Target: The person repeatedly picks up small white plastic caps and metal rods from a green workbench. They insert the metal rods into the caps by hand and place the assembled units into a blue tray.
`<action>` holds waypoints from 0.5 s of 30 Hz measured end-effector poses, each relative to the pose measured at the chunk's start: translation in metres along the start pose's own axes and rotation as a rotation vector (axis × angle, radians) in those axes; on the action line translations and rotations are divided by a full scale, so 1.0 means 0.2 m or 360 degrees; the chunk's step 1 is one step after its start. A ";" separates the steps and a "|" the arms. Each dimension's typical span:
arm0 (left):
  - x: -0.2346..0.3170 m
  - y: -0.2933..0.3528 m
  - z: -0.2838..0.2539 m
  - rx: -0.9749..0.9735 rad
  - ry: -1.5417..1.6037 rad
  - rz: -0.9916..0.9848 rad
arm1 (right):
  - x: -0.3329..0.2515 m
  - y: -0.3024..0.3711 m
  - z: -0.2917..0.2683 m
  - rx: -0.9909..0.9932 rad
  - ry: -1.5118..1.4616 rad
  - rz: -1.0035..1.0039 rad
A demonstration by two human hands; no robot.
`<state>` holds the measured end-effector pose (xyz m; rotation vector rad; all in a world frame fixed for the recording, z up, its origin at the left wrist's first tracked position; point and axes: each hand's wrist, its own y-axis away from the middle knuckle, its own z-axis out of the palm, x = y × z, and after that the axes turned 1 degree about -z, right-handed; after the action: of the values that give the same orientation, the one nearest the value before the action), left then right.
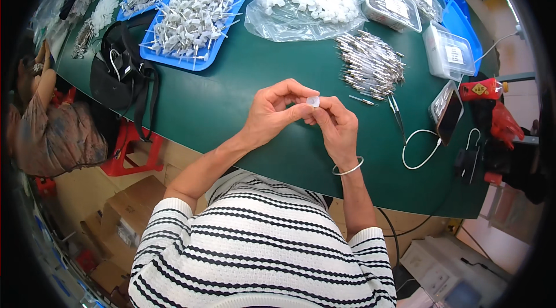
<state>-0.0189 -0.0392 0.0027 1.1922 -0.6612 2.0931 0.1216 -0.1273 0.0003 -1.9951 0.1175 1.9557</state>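
Over the near middle of the green table, my two hands meet around a small translucent white plastic cap [313, 101]. My left hand [273, 109] pinches it from the left between thumb and index finger. My right hand [338, 127] closes on it from the right with its fingertips; whether a thin part sits inside the cap is too small to tell. To the right lies a heap of slim metal-and-clear rods [373, 65], with one loose rod [363, 100] in front. A clear bag [272, 29] spilling many white caps lies beyond my hands.
Blue trays [202, 65] of capped rods stand at the far left, beside a black bag [119, 68]. Tweezers [397, 112], a white cable [407, 160], a phone [449, 117] and clear plastic boxes [449, 53] lie on the right. Another person [55, 134] sits at the left edge.
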 end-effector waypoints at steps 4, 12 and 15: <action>-0.01 0.01 0.00 -0.0048 -0.0023 0.0030 | -0.01 0.02 -0.01 -0.0014 0.0091 -0.0067; -0.01 0.02 0.01 -0.0013 -0.0355 0.0156 | 0.00 0.02 0.00 0.0012 -0.0070 -0.0060; 0.01 0.00 -0.01 0.0056 -0.0910 0.0373 | 0.04 -0.02 -0.04 -0.0096 0.0058 -0.0150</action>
<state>-0.0203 -0.0376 0.0045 1.8338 -1.0648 1.9472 0.1317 -0.1250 -0.0064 -2.0357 -0.0265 1.8862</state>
